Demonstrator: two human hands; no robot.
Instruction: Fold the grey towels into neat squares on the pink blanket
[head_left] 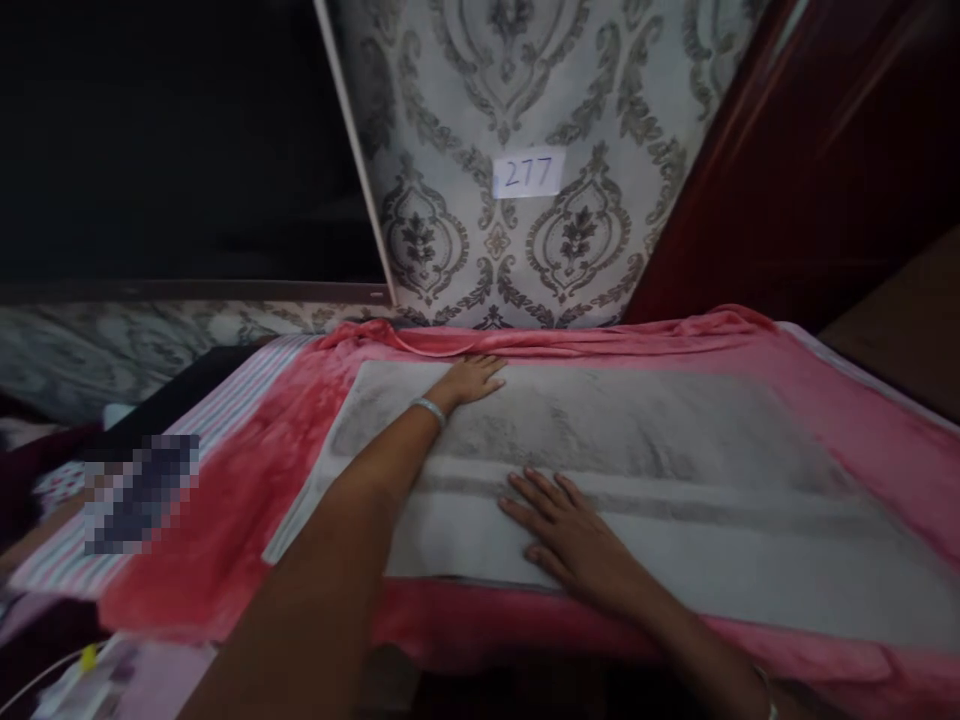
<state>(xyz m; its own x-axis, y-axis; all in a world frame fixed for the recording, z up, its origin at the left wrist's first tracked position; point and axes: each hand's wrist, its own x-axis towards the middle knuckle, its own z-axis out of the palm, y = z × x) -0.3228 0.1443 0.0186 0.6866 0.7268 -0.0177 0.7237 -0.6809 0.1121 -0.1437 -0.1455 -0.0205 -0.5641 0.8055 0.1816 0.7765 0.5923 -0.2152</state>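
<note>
A grey towel [637, 420] with a lighter band along its near side lies spread flat on a pink plush blanket [225, 500]. My left hand [472, 380] rests on the towel near its far edge, fingers outstretched, a bracelet at the wrist. Closer to me, my right hand [559, 525] lies on the pale near part of the towel with its fingers spread. Neither hand grips anything. Part of the towel's near left side is hidden behind my left forearm.
A striped cloth [255, 385] shows under the blanket's left side. Behind stand a large dark screen [172, 140], a patterned wall with a paper [529, 173] marked 277, and a dark red glossy panel [810, 170]. A pixelated patch covers something at the left.
</note>
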